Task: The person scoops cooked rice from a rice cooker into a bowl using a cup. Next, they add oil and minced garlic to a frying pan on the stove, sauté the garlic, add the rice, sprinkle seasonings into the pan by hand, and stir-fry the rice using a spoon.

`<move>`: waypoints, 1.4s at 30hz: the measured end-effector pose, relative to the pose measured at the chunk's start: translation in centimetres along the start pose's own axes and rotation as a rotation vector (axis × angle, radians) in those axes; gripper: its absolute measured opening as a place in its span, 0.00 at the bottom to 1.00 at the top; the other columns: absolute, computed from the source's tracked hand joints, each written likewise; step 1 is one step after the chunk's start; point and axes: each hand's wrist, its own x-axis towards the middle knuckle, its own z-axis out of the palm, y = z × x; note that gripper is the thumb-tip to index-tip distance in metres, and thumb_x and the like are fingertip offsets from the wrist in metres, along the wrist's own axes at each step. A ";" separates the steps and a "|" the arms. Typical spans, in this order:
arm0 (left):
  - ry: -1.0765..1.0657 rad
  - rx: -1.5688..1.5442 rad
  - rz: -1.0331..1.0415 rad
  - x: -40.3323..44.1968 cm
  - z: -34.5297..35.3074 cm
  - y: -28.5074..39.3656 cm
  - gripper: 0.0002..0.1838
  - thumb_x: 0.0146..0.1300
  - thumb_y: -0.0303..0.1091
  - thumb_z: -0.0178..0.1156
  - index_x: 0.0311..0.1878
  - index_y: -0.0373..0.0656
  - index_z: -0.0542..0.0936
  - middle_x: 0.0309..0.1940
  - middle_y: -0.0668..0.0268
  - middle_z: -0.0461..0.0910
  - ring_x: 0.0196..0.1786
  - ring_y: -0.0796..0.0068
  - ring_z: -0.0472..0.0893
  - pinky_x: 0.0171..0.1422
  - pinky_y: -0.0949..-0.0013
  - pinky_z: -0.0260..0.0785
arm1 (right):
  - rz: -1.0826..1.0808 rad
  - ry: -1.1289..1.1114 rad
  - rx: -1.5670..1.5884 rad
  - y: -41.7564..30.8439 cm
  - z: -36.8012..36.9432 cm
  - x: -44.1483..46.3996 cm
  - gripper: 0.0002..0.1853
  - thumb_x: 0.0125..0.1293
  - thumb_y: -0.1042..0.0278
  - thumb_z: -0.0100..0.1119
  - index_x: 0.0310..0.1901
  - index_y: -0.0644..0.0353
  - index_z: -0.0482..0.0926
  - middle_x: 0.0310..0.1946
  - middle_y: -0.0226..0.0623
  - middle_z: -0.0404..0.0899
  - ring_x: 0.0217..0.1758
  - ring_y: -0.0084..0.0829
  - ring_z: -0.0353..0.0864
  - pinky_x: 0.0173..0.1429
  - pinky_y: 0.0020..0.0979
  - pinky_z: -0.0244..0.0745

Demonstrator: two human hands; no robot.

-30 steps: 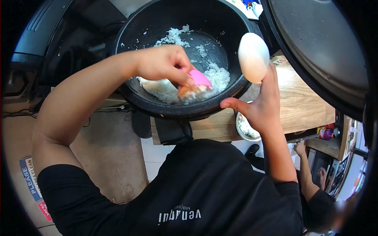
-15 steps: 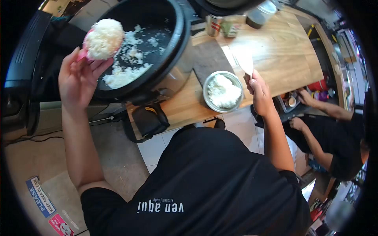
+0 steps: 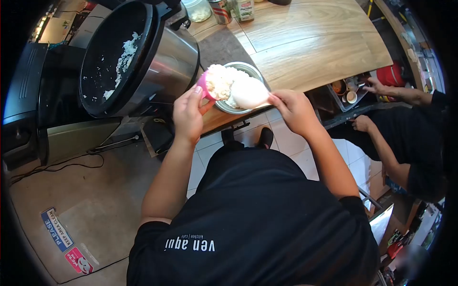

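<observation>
My left hand (image 3: pixel 188 114) is closed around a pink cup (image 3: pixel 204 86) heaped with cooked rice (image 3: pixel 220 82). The cup is tilted over a round metal bowl (image 3: pixel 255 71) that has rice in it. In my right hand (image 3: pixel 291 108) is a white rice paddle (image 3: pixel 249 93), its broad end beside the heaped rice and above the bowl. Whether the paddle touches the rice I cannot tell. To the left, the large rice cooker (image 3: pixel 167 62) stands with rice clinging inside its black pot (image 3: pixel 95 71).
A wooden counter (image 3: pixel 310 43) extends to the right, with a can (image 3: pixel 221 12) and a small green-and-white carton (image 3: pixel 244 9) at the back. On the right a co-worker (image 3: pixel 396 128) reaches into a tray of containers (image 3: pixel 346 90). Cables (image 3: pixel 62 167) lie on the floor.
My left hand has carried the pink cup of rice from above the cooker pot right to the bowl. The paddle has swung down and left to meet it there.
</observation>
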 end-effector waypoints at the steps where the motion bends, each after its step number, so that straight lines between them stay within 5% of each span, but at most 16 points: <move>1: -0.006 0.010 -0.001 0.3 0.0 -1.2 0.19 0.84 0.39 0.51 0.60 0.33 0.83 0.56 0.59 0.86 0.59 0.70 0.85 0.64 0.59 0.82 | -0.046 -0.011 -0.069 -0.6 0.1 0.3 0.15 0.79 0.60 0.59 0.45 0.64 0.86 0.33 0.50 0.84 0.39 0.48 0.84 0.45 0.43 0.76; 2: -0.025 0.052 -0.016 0.6 0.1 -2.3 0.19 0.83 0.38 0.51 0.61 0.34 0.83 0.56 0.59 0.86 0.59 0.71 0.85 0.64 0.60 0.81 | -0.092 -0.020 -0.142 -1.0 0.2 0.7 0.15 0.77 0.58 0.60 0.43 0.62 0.86 0.34 0.51 0.85 0.40 0.55 0.84 0.45 0.48 0.77; 7: -0.063 0.213 -0.021 1.0 0.1 -4.2 0.18 0.83 0.38 0.53 0.61 0.36 0.84 0.55 0.62 0.86 0.57 0.72 0.85 0.64 0.63 0.80 | -0.165 -0.027 -0.293 -1.2 1.0 2.0 0.17 0.76 0.53 0.61 0.40 0.59 0.87 0.31 0.50 0.84 0.39 0.56 0.85 0.43 0.51 0.77; 9: -0.054 0.274 0.100 1.5 -0.2 -5.1 0.19 0.80 0.39 0.58 0.36 0.34 0.84 0.49 0.64 0.87 0.45 0.80 0.82 0.49 0.69 0.77 | -0.166 -0.038 -0.332 -1.5 1.4 2.6 0.17 0.76 0.53 0.61 0.40 0.59 0.87 0.31 0.50 0.85 0.39 0.56 0.85 0.44 0.51 0.78; 10: -0.051 0.274 0.099 1.7 -0.5 -5.4 0.19 0.80 0.39 0.58 0.36 0.34 0.84 0.49 0.64 0.87 0.45 0.80 0.82 0.49 0.69 0.77 | -0.159 -0.048 -0.374 -1.7 1.5 2.9 0.17 0.76 0.53 0.61 0.40 0.59 0.88 0.31 0.50 0.85 0.39 0.56 0.85 0.44 0.52 0.78; 13: -0.072 0.577 0.148 1.5 -0.5 -5.0 0.18 0.75 0.38 0.63 0.32 0.33 0.80 0.44 0.54 0.85 0.39 0.72 0.83 0.44 0.64 0.75 | -0.186 -0.062 -0.410 -1.1 2.8 3.6 0.18 0.76 0.52 0.60 0.38 0.58 0.88 0.31 0.50 0.85 0.39 0.55 0.86 0.45 0.52 0.79; 18: -0.073 1.074 0.439 -0.1 2.7 -1.9 0.13 0.68 0.35 0.65 0.33 0.34 0.82 0.47 0.44 0.81 0.40 0.45 0.84 0.46 0.49 0.75 | -0.183 -0.081 -0.452 -1.3 4.0 4.6 0.18 0.76 0.53 0.60 0.35 0.58 0.88 0.31 0.51 0.85 0.38 0.56 0.86 0.45 0.54 0.80; 27: -0.035 1.274 0.770 -0.1 3.5 -1.7 0.09 0.64 0.33 0.67 0.35 0.35 0.85 0.56 0.42 0.79 0.44 0.37 0.85 0.53 0.43 0.78 | -0.067 -0.080 -0.440 -3.5 4.1 4.1 0.19 0.76 0.55 0.60 0.34 0.61 0.88 0.31 0.55 0.85 0.39 0.59 0.86 0.49 0.56 0.81; 30: 0.037 1.303 0.740 1.0 2.2 -0.6 0.10 0.64 0.34 0.67 0.34 0.35 0.85 0.57 0.44 0.79 0.43 0.39 0.85 0.52 0.44 0.79 | 0.004 -0.078 -0.406 -1.9 4.0 3.7 0.18 0.76 0.55 0.60 0.35 0.62 0.89 0.32 0.56 0.86 0.40 0.59 0.86 0.50 0.55 0.81; 34: -0.021 1.212 0.524 1.9 0.9 1.3 0.14 0.64 0.36 0.66 0.28 0.34 0.82 0.47 0.46 0.82 0.42 0.40 0.85 0.50 0.46 0.78 | 0.071 -0.127 -0.390 -1.3 3.9 4.2 0.20 0.77 0.53 0.59 0.41 0.63 0.90 0.37 0.57 0.88 0.45 0.57 0.88 0.54 0.55 0.81; 36: 0.023 1.182 0.589 2.2 0.0 1.5 0.17 0.68 0.37 0.67 0.28 0.33 0.79 0.41 0.49 0.82 0.36 0.50 0.85 0.42 0.55 0.74 | 0.046 -0.123 -0.353 -1.7 3.1 4.7 0.20 0.77 0.53 0.59 0.41 0.63 0.90 0.37 0.57 0.87 0.44 0.56 0.88 0.53 0.53 0.81; 39: 0.030 1.017 0.232 2.0 -1.5 1.5 0.18 0.73 0.37 0.64 0.31 0.32 0.82 0.44 0.60 0.87 0.41 0.77 0.86 0.46 0.65 0.76 | 0.069 -0.130 -0.230 -1.1 0.8 4.7 0.20 0.77 0.54 0.58 0.40 0.64 0.89 0.36 0.57 0.87 0.43 0.55 0.88 0.52 0.51 0.80; 40: 0.030 1.015 0.231 1.9 -1.7 0.9 0.18 0.73 0.37 0.64 0.31 0.32 0.82 0.44 0.60 0.87 0.41 0.77 0.86 0.46 0.65 0.76 | 0.103 -0.141 -0.147 -0.8 -0.2 4.7 0.20 0.77 0.54 0.58 0.40 0.64 0.89 0.36 0.57 0.87 0.42 0.54 0.87 0.52 0.50 0.80; 42: -0.010 0.244 0.005 1.7 -2.1 0.0 0.18 0.75 0.34 0.62 0.29 0.32 0.80 0.50 0.65 0.89 0.45 0.75 0.84 0.53 0.69 0.76 | 0.124 -0.158 -0.188 0.1 -1.8 4.5 0.20 0.78 0.55 0.57 0.41 0.65 0.89 0.34 0.55 0.87 0.39 0.53 0.87 0.49 0.47 0.80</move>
